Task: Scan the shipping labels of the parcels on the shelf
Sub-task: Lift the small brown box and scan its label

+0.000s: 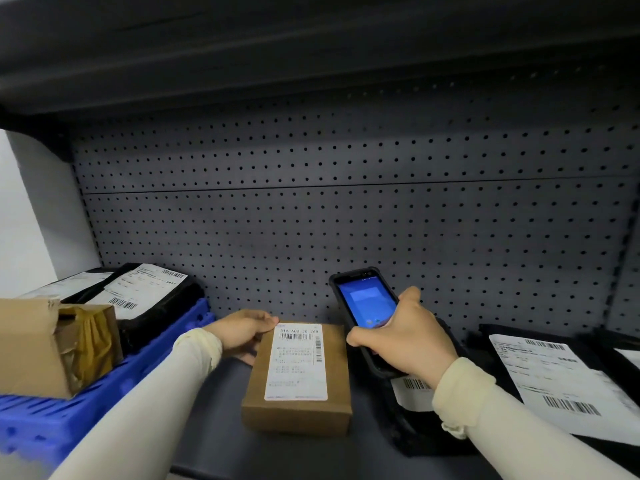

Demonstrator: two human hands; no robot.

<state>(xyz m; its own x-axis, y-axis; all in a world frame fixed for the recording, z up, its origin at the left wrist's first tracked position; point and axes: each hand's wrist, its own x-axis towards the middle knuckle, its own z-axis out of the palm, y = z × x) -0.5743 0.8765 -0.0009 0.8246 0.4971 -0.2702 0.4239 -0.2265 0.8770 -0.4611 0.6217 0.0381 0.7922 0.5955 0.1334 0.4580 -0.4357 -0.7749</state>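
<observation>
Dark pegboard (pixel 346 188) backs a grey shelf (pixel 214 424), with a white wall at 9 o'clock. At centre lies a brown box (pixel 298 415), its label (pixel 297 362) facing up. The left hand (pixel 242 332) grips the box at its far left corner, thumb on top by the label edge and fingers curled down the side. The right hand (pixel 403 337) is wrapped round a scanner (pixel 363 303) just to the box's 3 o'clock, screen lit blue and tilted toward the camera.

Risks, as I judge them: the scanner sits beside the label, not over it, so its beam could miss, or catch the barcode on the black bag (pixel 415 393) lying under the right wrist. The thumb could slide over the top barcode. A nudge from the left hand could turn the box and skew the label.

Count: one brown box at centre; one taped carton (pixel 38 344) at 9 o'clock on one blue crate (pixel 52 420); black labelled bags, at least two at 10 o'clock (pixel 145 292) and three at 3 to 4 o'clock, the last (pixel 627 355) cut off by the edge. One scanner, two hands.
</observation>
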